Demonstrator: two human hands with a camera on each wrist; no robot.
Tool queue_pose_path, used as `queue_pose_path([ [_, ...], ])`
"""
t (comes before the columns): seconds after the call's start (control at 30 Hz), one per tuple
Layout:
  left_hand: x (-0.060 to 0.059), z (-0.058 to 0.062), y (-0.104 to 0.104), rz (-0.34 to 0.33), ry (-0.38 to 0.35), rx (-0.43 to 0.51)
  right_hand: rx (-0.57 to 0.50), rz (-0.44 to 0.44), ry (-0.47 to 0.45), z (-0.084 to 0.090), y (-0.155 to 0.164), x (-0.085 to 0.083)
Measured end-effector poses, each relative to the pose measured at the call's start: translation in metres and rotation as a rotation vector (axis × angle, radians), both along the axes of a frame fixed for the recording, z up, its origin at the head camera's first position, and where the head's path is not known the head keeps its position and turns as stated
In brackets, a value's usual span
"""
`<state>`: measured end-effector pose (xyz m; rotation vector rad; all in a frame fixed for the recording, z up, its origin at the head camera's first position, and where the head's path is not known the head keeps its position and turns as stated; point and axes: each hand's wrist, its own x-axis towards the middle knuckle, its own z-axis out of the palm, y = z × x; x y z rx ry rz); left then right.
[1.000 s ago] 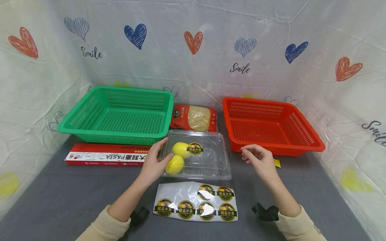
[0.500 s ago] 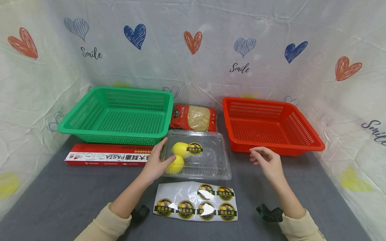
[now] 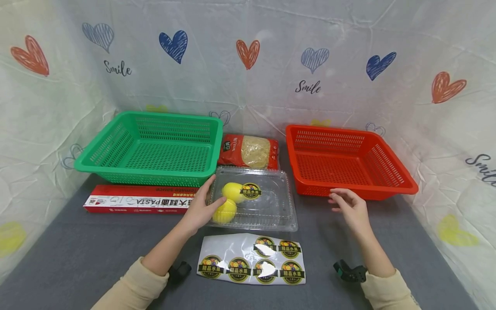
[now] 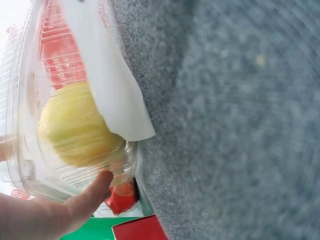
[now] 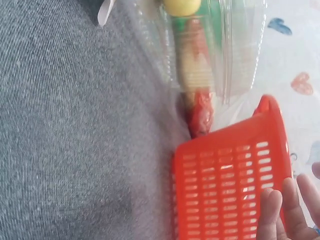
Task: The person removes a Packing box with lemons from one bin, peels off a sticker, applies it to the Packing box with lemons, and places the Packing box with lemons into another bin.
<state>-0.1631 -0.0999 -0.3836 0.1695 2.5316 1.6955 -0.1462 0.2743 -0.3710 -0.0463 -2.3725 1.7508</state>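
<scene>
A clear plastic clamshell box (image 3: pixel 267 200) lies closed in the middle of the table, with two yellow fruits (image 3: pixel 224 212) at its left end. One round fruit-label sticker (image 3: pixel 250 191) is on its lid. My left hand (image 3: pixel 199 212) rests against the box's left side, thumb by the near fruit and fingers stretched along the edge; in the left wrist view the thumb (image 4: pixel 95 192) lies against the clear wall. My right hand (image 3: pixel 351 211) hovers before the red basket (image 3: pixel 348 189), fingers loosely bent, nothing visible in them. A sheet of stickers (image 3: pixel 228 243) lies in front of the box.
At the back left stands a green basket (image 3: pixel 155 175). The red pasta box (image 3: pixel 135 200) lies in front of it. Behind the clamshell is a red food bag (image 3: pixel 232 150). A heart-printed cloth (image 3: pixel 279 99) hangs behind and at both sides.
My right hand has drifted to the right, away from the clamshell box and along the red basket's front. The left hand stays by the box with hardly any movement.
</scene>
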Motion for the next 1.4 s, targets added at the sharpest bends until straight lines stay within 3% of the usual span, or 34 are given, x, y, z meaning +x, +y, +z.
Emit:
queue_pose_path([
  [0.37,-0.001,-0.004,0.001,-0.016,-0.013,0.019,-0.181,-0.026,-0.065,-0.009,0.017,-0.007],
  [0.53,0.0,-0.004,0.0,-0.019,-0.008,0.03,-0.234,-0.052,-0.15,-0.006,0.021,-0.008],
  [0.67,-0.001,-0.006,-0.001,-0.026,-0.007,0.043,-0.391,-0.03,-0.213,-0.005,0.027,-0.01],
  [0.9,-0.002,-0.006,0.0,-0.031,-0.001,0.068,-0.747,0.027,-0.219,-0.007,0.035,-0.02],
  [1.2,-0.002,-0.007,0.0,-0.019,-0.006,0.081,-0.917,0.09,-0.216,-0.011,0.042,-0.027],
  [1.4,-0.001,-0.007,0.002,0.04,-0.043,0.166,-1.061,0.138,-0.186,-0.014,0.043,-0.029],
])
